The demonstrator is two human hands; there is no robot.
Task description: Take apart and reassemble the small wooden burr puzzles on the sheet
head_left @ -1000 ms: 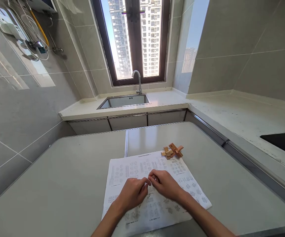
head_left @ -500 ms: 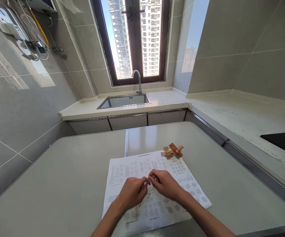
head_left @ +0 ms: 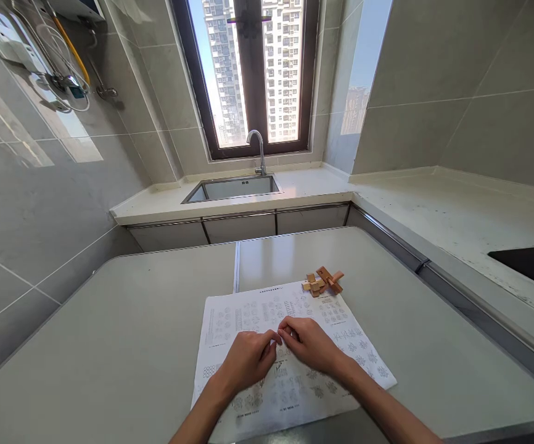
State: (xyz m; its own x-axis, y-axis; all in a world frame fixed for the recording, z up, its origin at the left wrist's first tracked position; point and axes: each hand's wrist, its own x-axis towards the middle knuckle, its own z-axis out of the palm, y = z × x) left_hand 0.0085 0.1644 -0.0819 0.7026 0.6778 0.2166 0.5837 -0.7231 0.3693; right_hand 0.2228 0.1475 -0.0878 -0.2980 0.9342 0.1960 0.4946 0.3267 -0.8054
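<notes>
A white printed sheet (head_left: 230, 314) covered in small diagrams lies on the pale table. Over its middle, my left hand (head_left: 251, 357) and my right hand (head_left: 311, 342) come together, fingertips meeting. Both hands are closed, with fingers curled and pinched. Whatever may be between the fingertips is hidden or too small to name. At the sheet's far right corner sit wooden puzzle pieces (head_left: 329, 280), one cluster lighter and the other a darker interlocked cross. Neither hand touches them.
The pale table (head_left: 132, 333) has a seam running away from me. Beyond it a white counter (head_left: 308, 182) holds a sink (head_left: 230, 188) with a curved faucet (head_left: 261, 154) below a window. A black panel (head_left: 530, 265) is set in the right counter. Pipes (head_left: 63, 61) hang upper left.
</notes>
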